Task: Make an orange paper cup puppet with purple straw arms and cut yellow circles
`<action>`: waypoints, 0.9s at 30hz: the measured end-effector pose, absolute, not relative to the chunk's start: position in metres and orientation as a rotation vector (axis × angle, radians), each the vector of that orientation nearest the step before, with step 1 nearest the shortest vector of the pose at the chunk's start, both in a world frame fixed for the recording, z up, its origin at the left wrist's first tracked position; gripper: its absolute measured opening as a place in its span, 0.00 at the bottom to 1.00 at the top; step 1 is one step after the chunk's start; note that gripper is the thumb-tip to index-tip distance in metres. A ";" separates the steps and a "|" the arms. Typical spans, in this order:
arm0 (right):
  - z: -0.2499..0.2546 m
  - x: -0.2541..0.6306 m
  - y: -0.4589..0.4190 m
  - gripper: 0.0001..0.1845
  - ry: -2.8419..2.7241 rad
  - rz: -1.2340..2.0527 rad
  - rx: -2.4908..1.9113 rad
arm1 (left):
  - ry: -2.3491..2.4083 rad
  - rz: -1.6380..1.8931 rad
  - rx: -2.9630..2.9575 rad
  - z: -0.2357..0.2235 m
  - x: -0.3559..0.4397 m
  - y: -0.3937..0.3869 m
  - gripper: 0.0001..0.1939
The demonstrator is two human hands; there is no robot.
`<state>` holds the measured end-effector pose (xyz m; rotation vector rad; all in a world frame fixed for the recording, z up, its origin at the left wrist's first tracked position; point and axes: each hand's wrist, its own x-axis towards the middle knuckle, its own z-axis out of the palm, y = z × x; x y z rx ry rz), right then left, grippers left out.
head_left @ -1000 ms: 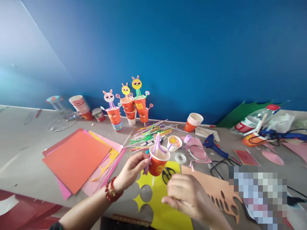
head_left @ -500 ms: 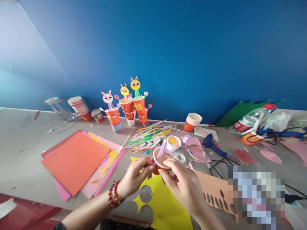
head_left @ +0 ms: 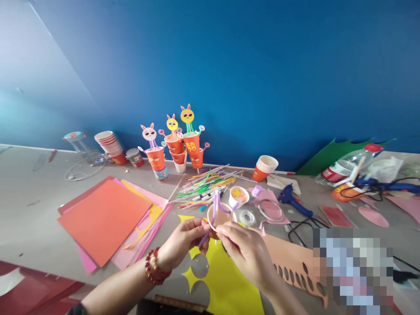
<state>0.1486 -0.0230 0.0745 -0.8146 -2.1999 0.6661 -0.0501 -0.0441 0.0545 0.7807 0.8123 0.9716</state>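
Observation:
Between my hands is a paper cup (head_left: 225, 214), its open mouth tilted toward me. Bent purple straws (head_left: 215, 204) stand inside the cup and rise past its rim. My left hand (head_left: 188, 236) is closed at the cup's left side, pinching a purple straw end that sticks out below the rim. With fingers closed on the near right rim, my right hand (head_left: 246, 249) grips the cup. Yellow paper with round cut-outs (head_left: 229, 280) lies beneath both hands. A small white cup with yellow scraps (head_left: 238, 197) stands just behind.
Rabbit-faced cup figures (head_left: 155, 158) stand near the blue wall, with loose colored straws (head_left: 210, 181) in front. Orange paper sheets (head_left: 105, 221) lie left. Right are a blue glue gun (head_left: 293, 201), a tape roll (head_left: 246, 218), stacked cups (head_left: 265, 168) and a plastic bottle (head_left: 348, 164).
The cup has tilted and turned slightly, and the straws in it stand more upright. The purple straw end at my left fingers now shows below the rim.

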 end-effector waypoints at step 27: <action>0.076 0.150 -0.023 0.11 -2.225 0.682 -0.827 | 1.089 1.409 2.393 0.044 -0.067 -0.046 0.19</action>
